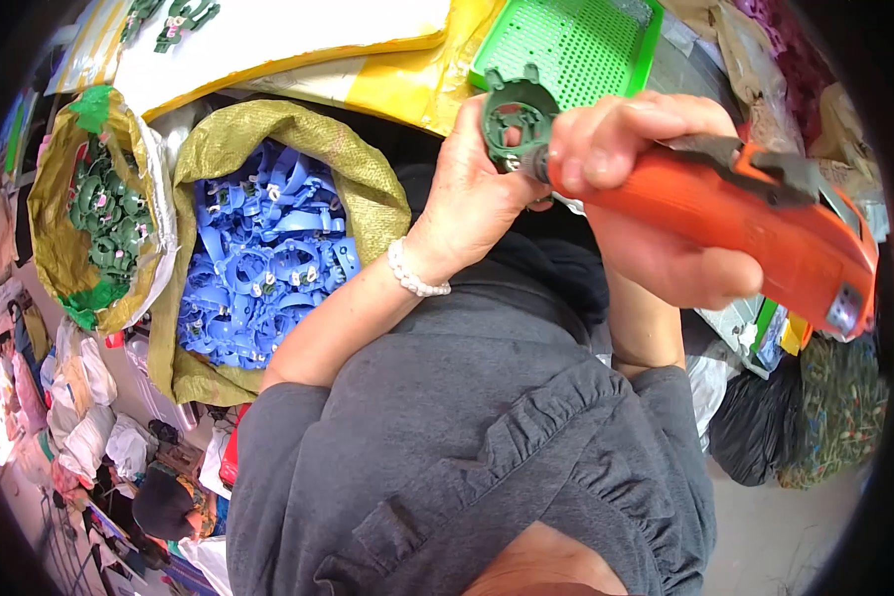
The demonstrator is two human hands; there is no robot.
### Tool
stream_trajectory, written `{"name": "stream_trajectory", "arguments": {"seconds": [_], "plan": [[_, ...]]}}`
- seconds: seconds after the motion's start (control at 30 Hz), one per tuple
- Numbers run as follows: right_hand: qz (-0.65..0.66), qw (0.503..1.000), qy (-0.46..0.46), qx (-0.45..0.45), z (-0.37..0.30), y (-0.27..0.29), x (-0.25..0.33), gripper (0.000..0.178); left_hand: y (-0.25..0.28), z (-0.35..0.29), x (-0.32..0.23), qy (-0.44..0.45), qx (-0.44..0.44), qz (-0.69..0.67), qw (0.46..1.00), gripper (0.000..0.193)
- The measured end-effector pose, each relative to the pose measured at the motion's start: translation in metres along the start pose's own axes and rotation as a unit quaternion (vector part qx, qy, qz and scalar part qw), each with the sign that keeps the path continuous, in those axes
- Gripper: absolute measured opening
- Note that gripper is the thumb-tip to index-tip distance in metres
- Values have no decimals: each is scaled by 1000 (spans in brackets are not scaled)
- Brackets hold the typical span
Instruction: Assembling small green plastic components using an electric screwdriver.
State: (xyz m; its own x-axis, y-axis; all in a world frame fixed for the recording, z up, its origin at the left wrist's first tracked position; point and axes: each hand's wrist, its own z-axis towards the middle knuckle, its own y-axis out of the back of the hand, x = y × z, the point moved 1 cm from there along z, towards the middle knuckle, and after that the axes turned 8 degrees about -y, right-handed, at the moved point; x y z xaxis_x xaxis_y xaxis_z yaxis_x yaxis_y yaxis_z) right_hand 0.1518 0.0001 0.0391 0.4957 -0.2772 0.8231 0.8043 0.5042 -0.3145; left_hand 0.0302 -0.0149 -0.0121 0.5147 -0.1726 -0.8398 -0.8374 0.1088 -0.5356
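My left hand (470, 194) is closed on a dark green plastic part (521, 109), round and ring-shaped with small tabs on top. In my right hand (646, 189) is an orange electric screwdriver (735, 223), gripped around its body and tilted. Its tip meets the lower edge of the green part, beside my left thumb; the exact contact spot is partly hidden by my fingers. Beyond both hands sits a bright green perforated tray (571, 45).
Left of me stands a woven sack (377, 189) full of blue plastic parts (268, 268). Farther left, another sack (50, 214) holds green parts (109, 214). More green pieces (184, 20) lie on a white surface (298, 30) at the back. A black bag (755, 422) is at right.
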Motion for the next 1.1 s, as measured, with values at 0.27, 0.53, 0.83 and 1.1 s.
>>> {"name": "stream_trajectory", "arguments": {"seconds": [0.27, 0.53, 0.83, 1.1], "plan": [[32, 997, 29, -70, 8, 11, 36, 86, 15, -2, -17, 2, -11, 88, 996, 63], [-13, 992, -14, -125, 0, 24, 17, 77, 68, -8, -106, -215, -85, 82, 970, 59], [-12, 988, -32, -151, 6, 32, 9, 73, 209, -12, -221, -291, -327, 320, 840, 39], [-33, 987, -17, -154, 7, 29, 12, 71, 385, 23, -270, -234, -389, 396, 798, 47]]}}
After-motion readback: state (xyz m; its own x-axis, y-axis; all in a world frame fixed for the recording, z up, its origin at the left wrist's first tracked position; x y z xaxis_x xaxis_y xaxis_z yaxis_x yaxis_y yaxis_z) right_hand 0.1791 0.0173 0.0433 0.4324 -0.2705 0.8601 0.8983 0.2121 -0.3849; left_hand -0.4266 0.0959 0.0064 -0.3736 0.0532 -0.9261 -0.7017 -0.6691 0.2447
